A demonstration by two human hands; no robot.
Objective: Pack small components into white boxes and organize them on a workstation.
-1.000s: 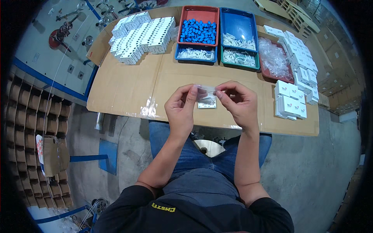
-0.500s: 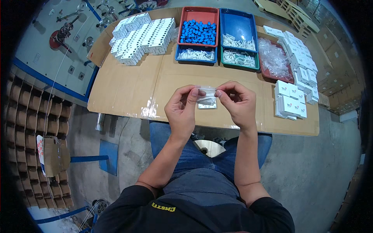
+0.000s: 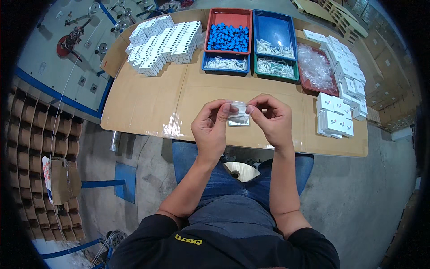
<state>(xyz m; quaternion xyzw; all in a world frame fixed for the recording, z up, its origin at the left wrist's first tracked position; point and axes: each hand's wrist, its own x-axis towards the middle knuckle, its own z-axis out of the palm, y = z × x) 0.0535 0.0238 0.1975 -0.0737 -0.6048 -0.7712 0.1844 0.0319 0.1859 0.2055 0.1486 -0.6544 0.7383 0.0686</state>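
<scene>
Between my two hands is a small clear plastic bag (image 3: 239,117), held up over the near part of the cardboard-covered table. My left hand (image 3: 212,123) pinches its upper left corner between thumb and fingertips. On the other side, my right hand (image 3: 272,120) pinches the upper right corner the same way. Something whitish shows through the plastic, too unclear to name. Just below and behind the bag, a flat white piece (image 3: 239,124) lies on the cardboard (image 3: 179,105), partly covered by the bag.
Trays stand at the back: a red tray (image 3: 230,13) of blue parts, blue and green trays (image 3: 274,27) with white plugs, and a red tray (image 3: 329,92) of clear bags. White boxes (image 3: 170,42) are stacked at left, more white boxes (image 3: 336,116) at right.
My hands have come slightly closer together, the right one shifting a little to the left. The bag's top edge is less stretched between them.
</scene>
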